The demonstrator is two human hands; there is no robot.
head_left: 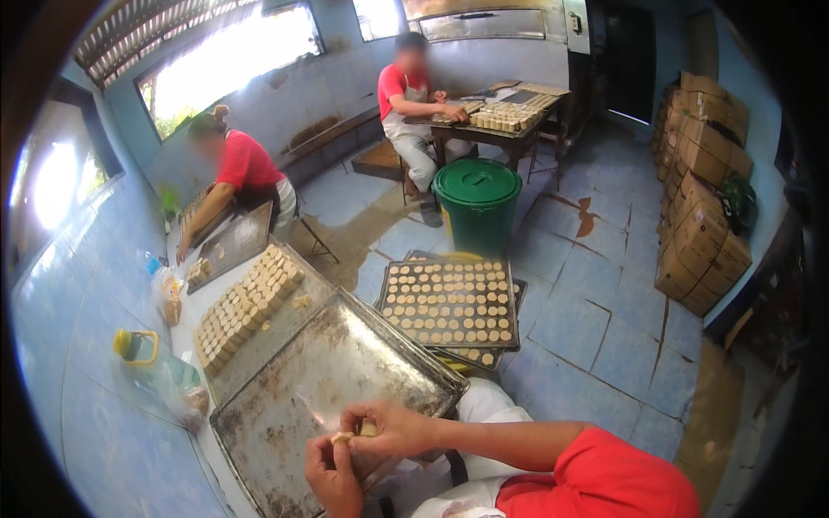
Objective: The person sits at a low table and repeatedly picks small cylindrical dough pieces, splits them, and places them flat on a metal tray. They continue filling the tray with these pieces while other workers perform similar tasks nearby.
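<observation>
Over the near edge of a worn, scorched metal tray point(281, 401), my two hands meet at a small, pale, flattened piece of dough point(343, 438). The fingertips of my left hand point(333, 479) pinch it from the near side. Coming across from the right, my right hand point(397, 429) pinches the same piece between thumb and finger. A short, pale dough cylinder point(369, 426) also sits within the curled fingers of the right hand. Beyond the bare tray, several rows of cut dough cylinders point(246, 302) stand packed together on another metal sheet, with loose bits beside them.
A tray of flat dough rounds point(449, 302) lies on stacked trays beside a lidded green bin point(477, 203). An oil jug point(160, 363) stands at left. Two co-workers in red shirts, one left point(246, 164), one far point(406, 95), handle dough pieces. Cardboard boxes point(704, 198) line the right wall.
</observation>
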